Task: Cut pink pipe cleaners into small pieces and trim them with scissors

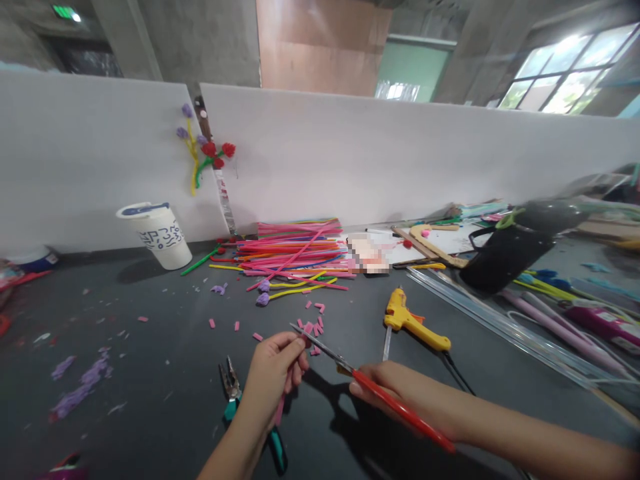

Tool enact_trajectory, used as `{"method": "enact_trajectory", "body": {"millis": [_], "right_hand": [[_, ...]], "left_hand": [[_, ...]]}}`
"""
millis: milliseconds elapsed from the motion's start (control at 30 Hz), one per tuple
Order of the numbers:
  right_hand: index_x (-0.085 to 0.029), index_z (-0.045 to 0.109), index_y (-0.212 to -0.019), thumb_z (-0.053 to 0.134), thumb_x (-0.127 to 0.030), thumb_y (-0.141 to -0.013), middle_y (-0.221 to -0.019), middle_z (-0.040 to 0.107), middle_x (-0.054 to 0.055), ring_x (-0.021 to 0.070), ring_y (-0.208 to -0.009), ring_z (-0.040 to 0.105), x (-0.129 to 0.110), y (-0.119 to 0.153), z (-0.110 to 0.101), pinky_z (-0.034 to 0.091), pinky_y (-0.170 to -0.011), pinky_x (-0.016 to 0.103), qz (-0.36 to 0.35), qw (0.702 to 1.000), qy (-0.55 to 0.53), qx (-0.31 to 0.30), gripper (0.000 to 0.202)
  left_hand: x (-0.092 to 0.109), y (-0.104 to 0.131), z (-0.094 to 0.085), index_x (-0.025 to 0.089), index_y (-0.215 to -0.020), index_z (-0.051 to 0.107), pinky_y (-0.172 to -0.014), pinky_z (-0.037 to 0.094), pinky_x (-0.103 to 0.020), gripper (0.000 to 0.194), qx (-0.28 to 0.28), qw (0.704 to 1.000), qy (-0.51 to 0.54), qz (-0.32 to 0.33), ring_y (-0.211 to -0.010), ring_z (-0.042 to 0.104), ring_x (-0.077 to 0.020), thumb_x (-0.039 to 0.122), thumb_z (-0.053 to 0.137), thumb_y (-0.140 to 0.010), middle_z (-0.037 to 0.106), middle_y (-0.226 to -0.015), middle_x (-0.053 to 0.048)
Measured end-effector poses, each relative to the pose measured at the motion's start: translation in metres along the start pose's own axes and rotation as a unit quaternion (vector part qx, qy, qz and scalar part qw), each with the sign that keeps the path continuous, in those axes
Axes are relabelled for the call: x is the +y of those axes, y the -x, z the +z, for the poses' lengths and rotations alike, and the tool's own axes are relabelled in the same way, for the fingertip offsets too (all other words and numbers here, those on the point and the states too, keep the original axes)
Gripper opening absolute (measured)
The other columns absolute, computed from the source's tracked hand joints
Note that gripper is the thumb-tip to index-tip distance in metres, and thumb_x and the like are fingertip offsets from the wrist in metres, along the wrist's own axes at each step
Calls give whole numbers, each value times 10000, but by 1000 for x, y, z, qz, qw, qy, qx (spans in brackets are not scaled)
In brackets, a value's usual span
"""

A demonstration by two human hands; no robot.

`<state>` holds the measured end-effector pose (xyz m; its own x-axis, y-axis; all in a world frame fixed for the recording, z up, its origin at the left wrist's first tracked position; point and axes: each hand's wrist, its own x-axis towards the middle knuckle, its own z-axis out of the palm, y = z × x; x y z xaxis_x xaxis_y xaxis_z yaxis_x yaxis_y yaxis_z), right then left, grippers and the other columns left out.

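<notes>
**Pink strip (pixel 279 410) at the scissors (pixel 370 385)**

Head view. Your left hand (pixel 280 363) pinches the strip, thumb pressed against the curled fingers; one length of it hangs below the palm. Your right hand (pixel 383 387) is closed around the red handles, the blades slanting up and leftward so that their tips lie just beyond your left thumb. Whether the blades are parted cannot be told at this angle. A small pink piece shows beside the tips; whether it is the strip's end or a loose one is unclear.

For a clean cut, it would be best to let only a short end stand out past the pinch, to set the blade square across it, and to keep the thumb behind the cutting line. Cutting nearer the pivot than the tips should give a firmer bite. The pink snippets (pixel 319 325) on the dark table (pixel 175 400) would serve as a guide to length.

In relation to the grip, the strip runs through your left hand, its tail toward you; the snippets lie mostly beyond the fingertips, and the pliers (pixel 277 448) lie partly beneath your left forearm.
</notes>
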<state>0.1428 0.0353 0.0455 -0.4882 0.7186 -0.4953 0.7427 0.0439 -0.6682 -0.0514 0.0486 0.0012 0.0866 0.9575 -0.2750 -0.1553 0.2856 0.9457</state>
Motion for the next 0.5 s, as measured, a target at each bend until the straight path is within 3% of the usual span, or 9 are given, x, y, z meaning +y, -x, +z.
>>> {"method": "enact_trajectory", "body": {"millis": [267, 500], "right_hand": [[-186, 354, -554, 347, -606, -744, -438, 320, -58, 52, -374, 248, 2, -8, -1, 199, -354, 185, 35, 999, -24, -22, 461], [-203, 348, -544, 387, -607, -715, -358, 309, -75, 56, -273, 278, -2, -14, 1, 246, -294, 187, 143, 980, -123, -63, 441]], "left_hand": [[-8, -6, -3, 119, -534, 533, -287, 139, -145, 194, -10, 999, 18, -49, -263, 279, -10, 265, 522, -662, 507, -415, 25], [-10, -7, -6, 112, -559, 550, -291, 147, -139, 193, -16, 998, 26, -61, -262, 293, -7, 277, 537, -658, 500, -402, 31]]}}
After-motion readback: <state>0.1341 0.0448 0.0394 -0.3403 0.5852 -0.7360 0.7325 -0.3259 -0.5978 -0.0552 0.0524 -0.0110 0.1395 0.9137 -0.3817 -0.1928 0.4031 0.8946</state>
